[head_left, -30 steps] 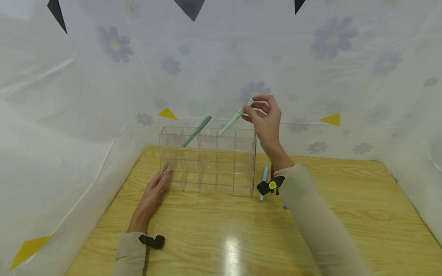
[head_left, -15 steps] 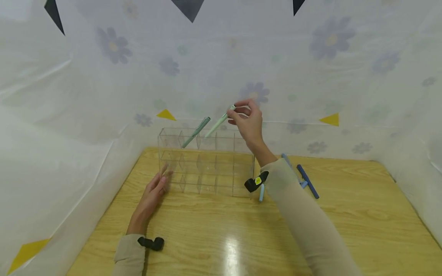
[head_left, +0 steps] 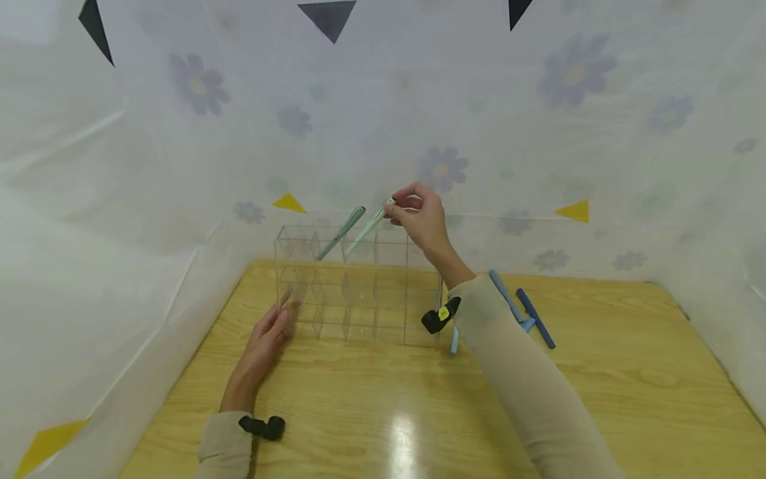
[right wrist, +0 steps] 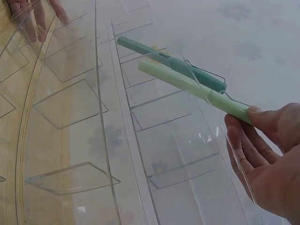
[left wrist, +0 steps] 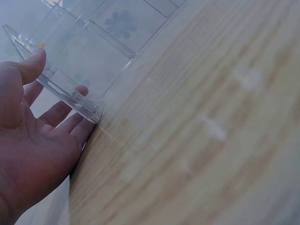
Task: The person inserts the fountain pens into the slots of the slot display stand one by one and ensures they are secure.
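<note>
A clear acrylic pen rack (head_left: 389, 286) with rows of compartments stands upright on the table. My left hand (head_left: 258, 356) grips its lower left side; in the left wrist view, the thumb (left wrist: 33, 66) lies in front of the clear wall and the fingers reach along and behind it. My right hand (head_left: 421, 223) pinches a pale green pen (right wrist: 187, 85) near its clip end, slanted over the top row with its lower end at a top compartment. Just left of it, a darker green pen (head_left: 341, 233) leans in another top compartment.
On the table, right of the rack, lie a dark blue pen (head_left: 535, 319), a blue pen (head_left: 505, 296) and a light blue pen (head_left: 454, 340), partly behind the right sleeve. A flower-patterned sheet (head_left: 383, 100) hangs close behind the rack.
My right hand has moved left and slightly down with the pale green pen, bringing it beside the darker green pen. The left hand stays at the rack's side.
</note>
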`<state>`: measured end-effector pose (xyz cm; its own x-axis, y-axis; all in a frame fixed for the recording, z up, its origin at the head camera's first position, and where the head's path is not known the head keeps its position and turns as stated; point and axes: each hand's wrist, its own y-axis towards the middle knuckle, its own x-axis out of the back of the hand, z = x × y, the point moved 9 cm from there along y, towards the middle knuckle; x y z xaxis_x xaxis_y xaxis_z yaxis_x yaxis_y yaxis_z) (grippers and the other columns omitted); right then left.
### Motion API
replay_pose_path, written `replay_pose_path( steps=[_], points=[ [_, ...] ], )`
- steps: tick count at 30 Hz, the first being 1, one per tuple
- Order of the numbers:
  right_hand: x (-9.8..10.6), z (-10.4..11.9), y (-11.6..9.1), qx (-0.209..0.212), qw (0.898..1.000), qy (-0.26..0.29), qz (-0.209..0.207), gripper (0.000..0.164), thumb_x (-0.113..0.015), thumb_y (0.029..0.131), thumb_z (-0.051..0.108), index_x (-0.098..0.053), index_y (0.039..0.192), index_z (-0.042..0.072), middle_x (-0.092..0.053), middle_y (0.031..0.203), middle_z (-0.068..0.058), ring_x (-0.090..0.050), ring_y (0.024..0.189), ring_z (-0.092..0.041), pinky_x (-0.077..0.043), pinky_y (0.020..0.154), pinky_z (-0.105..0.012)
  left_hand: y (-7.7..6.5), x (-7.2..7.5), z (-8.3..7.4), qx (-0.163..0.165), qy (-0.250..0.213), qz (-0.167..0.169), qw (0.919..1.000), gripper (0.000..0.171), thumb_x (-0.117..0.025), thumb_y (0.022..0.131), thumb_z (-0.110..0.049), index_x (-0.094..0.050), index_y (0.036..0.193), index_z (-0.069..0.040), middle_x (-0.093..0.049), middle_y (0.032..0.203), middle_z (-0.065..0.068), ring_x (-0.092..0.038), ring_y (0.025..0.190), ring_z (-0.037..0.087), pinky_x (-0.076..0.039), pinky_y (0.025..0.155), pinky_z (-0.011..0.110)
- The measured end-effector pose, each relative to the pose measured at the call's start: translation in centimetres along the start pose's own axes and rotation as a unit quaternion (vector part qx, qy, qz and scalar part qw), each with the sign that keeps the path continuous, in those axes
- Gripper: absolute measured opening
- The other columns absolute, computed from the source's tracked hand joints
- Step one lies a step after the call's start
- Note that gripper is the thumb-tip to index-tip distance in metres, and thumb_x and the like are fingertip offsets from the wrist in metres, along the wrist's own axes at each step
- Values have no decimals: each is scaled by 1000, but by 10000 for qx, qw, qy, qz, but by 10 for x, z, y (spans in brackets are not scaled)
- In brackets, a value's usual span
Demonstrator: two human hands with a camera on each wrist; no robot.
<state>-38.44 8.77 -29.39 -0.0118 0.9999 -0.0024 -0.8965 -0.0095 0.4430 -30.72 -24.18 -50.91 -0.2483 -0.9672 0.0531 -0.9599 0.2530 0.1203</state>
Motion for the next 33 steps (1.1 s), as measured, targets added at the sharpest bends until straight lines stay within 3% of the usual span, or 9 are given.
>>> replay_pose_path(
  steps=[8,11,16,19,21,24,29,33],
  points=[
    [-10,-3,-5,-221,9986,-363,306,15,-74,94,1,-65,105,-5,-72,102,-22,-73,93,-41,-60,77,-37,-6,6,-4,49,75,-43,10000,54,-37,114,-31,-23,166,-23,-31,164,20,-17,154,33,-12,118,58],
    [-13,-3,-6,-330,9978,-299,498,17,-74,94,2,-64,106,-7,-71,104,-24,-73,94,-39,-59,77,-36,-10,8,-4,55,128,-55,9999,53,-35,114,-30,-23,166,-24,-30,164,21,-17,154,34,-13,118,59],
    [-13,-2,-5,-313,9968,-179,709,19,-73,94,0,-61,105,-10,-71,104,-28,-74,92,-36,-59,79,-41,-11,11,-5,39,146,-80,9999,53,-36,114,-31,-23,166,-25,-29,164,21,-17,154,33,-22,119,39],
    [-12,-3,-6,-352,9962,-187,779,20,-73,94,1,-60,104,-10,-72,104,-28,-73,94,-39,-59,80,-44,-12,11,-5,43,138,-58,9999,55,-36,114,-32,-22,166,-23,-30,164,21,-18,154,33,-29,113,23],
    [-11,-4,-6,-403,9959,-166,795,20,-73,94,0,-60,105,-10,-72,105,-28,-73,94,-39,-59,80,-44,-12,12,-5,54,147,-45,9999,55,-36,114,-32,-21,166,-22,-30,164,21,-18,154,33,-30,110,19],
    [-11,-5,-6,-461,9956,-135,810,22,-73,94,0,-60,109,-10,-72,106,-28,-73,95,-37,-59,79,-41,-11,12,-4,73,143,-38,9999,56,-36,114,-32,-20,166,-21,-31,164,20,-17,154,33,-27,116,27],
    [-1,1,-6,-367,9958,-239,800,29,-73,95,3,-62,119,-7,-70,111,-25,-72,98,-35,-59,81,-39,-7,11,-4,-14,79,-42,10000,54,-34,115,-29,-20,166,-20,-30,164,22,-12,155,34,-13,119,59],
    [20,12,-13,-86,9964,-475,693,28,-73,96,7,-65,121,-2,-69,114,-23,-72,96,-28,-59,81,-38,-4,9,-5,-75,61,-4,10000,54,-34,115,-27,-20,166,-20,-28,164,23,-9,155,34,-12,116,65]
  ],
)
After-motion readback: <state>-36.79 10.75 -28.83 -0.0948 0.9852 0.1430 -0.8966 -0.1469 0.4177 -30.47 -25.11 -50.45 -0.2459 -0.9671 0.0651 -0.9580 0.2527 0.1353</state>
